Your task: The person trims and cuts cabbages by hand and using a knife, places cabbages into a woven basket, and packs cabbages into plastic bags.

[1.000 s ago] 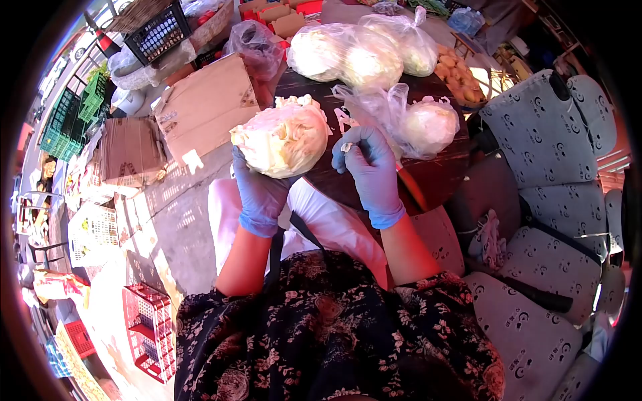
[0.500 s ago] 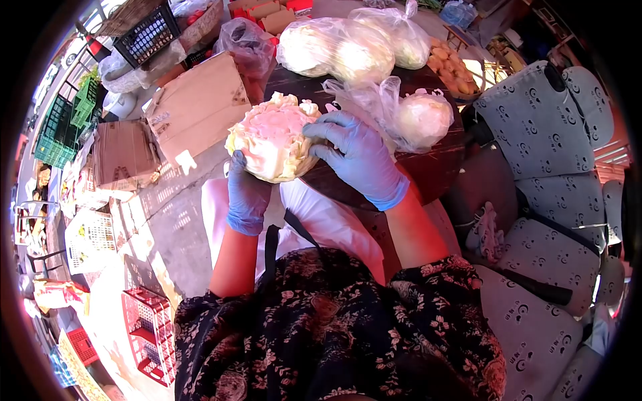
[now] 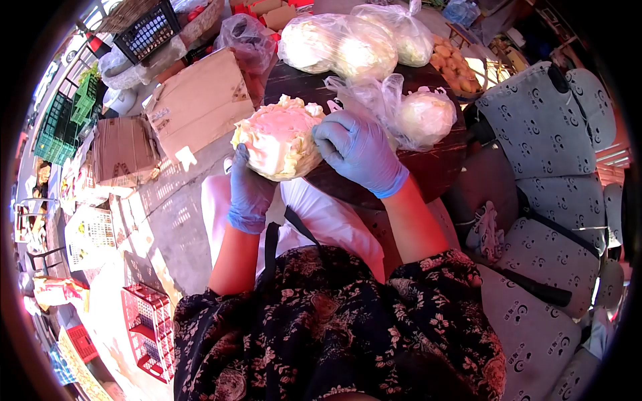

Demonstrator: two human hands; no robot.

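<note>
A pale cabbage with crinkled leaf edges is held up in front of my lap, at the near-left edge of a dark round table. My left hand, in a blue glove, grips it from the lower left, thumb at its side. At the cabbage's right edge is my right hand, gloved too, its fingers curled closed. What those fingers pinch, if anything, is hidden. A plastic-wrapped cabbage sits on the table beyond my right hand, beside a crumpled clear bag.
Several bagged cabbages lie at the table's far side, near a basket of brownish produce. Flattened cardboard lies to the left. A red crate stands on the floor at lower left. Patterned grey seats line the right.
My right hand's fingers have curled closed at the cabbage's edge, where they were more extended. The cabbage has shifted slightly right and tilted a little. My left hand still holds it.
</note>
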